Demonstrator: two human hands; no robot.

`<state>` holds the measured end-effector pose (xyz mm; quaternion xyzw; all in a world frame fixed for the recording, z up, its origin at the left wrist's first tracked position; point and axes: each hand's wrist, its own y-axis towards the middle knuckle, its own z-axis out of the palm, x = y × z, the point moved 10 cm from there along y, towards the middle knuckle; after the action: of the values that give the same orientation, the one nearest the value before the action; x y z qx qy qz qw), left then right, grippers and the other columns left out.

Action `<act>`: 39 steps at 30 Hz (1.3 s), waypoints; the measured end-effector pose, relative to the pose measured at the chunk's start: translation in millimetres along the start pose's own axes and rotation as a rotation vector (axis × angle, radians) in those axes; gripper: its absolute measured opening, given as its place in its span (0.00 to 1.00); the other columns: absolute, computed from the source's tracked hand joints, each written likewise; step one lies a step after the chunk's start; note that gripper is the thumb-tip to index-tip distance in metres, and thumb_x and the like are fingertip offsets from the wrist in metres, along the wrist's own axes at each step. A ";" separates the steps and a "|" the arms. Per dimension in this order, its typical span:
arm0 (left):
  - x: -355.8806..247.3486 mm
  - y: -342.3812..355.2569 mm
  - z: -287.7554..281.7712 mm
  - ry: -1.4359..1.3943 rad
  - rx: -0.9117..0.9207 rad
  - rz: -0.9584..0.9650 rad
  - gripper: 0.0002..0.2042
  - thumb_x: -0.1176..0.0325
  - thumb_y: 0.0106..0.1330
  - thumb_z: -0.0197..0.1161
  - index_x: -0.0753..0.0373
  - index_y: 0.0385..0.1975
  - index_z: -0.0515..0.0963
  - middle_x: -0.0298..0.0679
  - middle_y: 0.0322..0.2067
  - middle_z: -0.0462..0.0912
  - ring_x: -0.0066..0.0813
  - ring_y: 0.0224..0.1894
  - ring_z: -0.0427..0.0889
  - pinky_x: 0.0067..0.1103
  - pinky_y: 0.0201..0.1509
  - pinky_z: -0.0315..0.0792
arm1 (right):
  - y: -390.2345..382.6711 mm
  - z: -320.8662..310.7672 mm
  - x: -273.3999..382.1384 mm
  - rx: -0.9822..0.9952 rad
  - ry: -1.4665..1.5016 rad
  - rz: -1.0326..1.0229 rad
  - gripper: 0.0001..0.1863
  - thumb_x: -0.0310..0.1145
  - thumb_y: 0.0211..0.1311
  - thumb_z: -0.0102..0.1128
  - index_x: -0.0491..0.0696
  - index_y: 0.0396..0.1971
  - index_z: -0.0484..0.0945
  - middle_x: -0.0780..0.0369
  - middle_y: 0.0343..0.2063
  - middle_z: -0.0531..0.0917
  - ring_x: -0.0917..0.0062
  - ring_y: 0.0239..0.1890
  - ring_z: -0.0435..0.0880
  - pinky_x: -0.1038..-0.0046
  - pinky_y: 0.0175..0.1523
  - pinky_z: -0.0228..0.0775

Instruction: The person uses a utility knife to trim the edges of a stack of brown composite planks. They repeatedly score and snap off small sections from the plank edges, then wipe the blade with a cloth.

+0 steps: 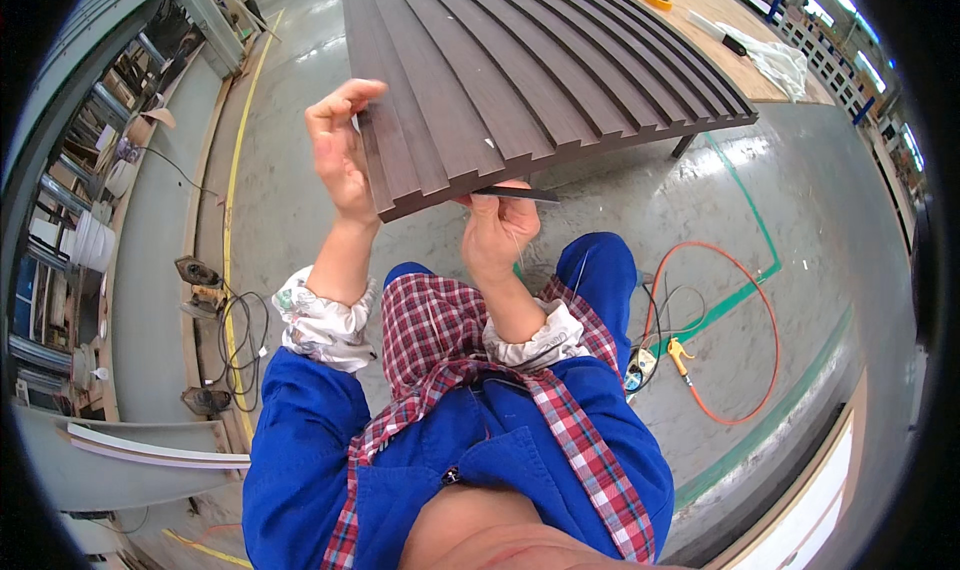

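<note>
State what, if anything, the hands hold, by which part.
Right hand: thin dark strip, near its left end. Left hand: at the ribbed panel; hold unclear.

No legible text is showing; the white gathered fabric sleeve cuffs (325,322), left and right, are bearing unreadably small printed marks.

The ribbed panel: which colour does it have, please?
The ribbed panel is dark greyish brown, as the head view shows.

Blue collared jacket (310,420), red plaid apron (435,322), blue trousers (602,265), whitish printed sleeve covers (325,322).
</note>
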<state>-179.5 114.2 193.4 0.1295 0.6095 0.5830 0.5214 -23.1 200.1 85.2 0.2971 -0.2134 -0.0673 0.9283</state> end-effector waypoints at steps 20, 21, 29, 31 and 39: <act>40.3 -106.8 31.7 -0.279 -0.062 -0.355 0.08 0.80 0.60 0.62 0.69 0.39 0.79 0.37 0.37 0.82 0.23 0.40 0.80 0.21 0.47 0.75 | 23.4 12.9 44.1 0.310 -0.546 -0.053 0.07 0.18 0.55 0.62 0.39 0.35 0.78 0.61 0.36 0.81 0.80 0.38 0.79 0.77 0.48 0.68; 40.4 -106.8 29.8 -0.259 -0.080 -0.333 0.07 0.80 0.60 0.63 0.69 0.37 0.80 0.37 0.35 0.83 0.23 0.38 0.80 0.21 0.45 0.76 | 26.1 18.2 52.7 0.357 -0.643 -0.094 0.07 0.19 0.54 0.64 0.39 0.34 0.79 0.61 0.34 0.82 0.79 0.36 0.79 0.78 0.44 0.70; 48.9 -111.5 24.2 -0.182 -0.026 -0.245 0.09 0.83 0.57 0.63 0.71 0.38 0.79 0.40 0.35 0.83 0.26 0.38 0.82 0.22 0.46 0.77 | 50.8 17.5 102.3 0.356 -0.669 0.055 0.12 0.14 0.51 0.64 0.40 0.36 0.78 0.59 0.33 0.83 0.82 0.28 0.81 0.84 0.33 0.74; 41.1 -106.5 29.3 -0.220 -0.018 -0.233 0.10 0.83 0.57 0.63 0.71 0.39 0.78 0.41 0.36 0.83 0.26 0.40 0.82 0.23 0.47 0.77 | 57.3 28.0 107.3 0.458 -0.723 0.004 0.12 0.15 0.50 0.65 0.40 0.36 0.79 0.60 0.32 0.82 0.82 0.28 0.81 0.85 0.32 0.74; 45.5 -107.1 31.1 -0.297 0.006 -0.321 0.09 0.82 0.58 0.63 0.71 0.38 0.78 0.43 0.38 0.83 0.27 0.39 0.82 0.23 0.46 0.76 | 65.4 37.2 117.2 0.524 -1.000 -0.069 0.08 0.19 0.47 0.69 0.40 0.29 0.80 0.62 0.24 0.82 0.86 0.24 0.79 0.85 0.30 0.71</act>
<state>-126.0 136.2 87.8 0.1166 0.5406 0.4652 0.6912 66.0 204.4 192.2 0.4563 -0.6270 -0.1749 0.6067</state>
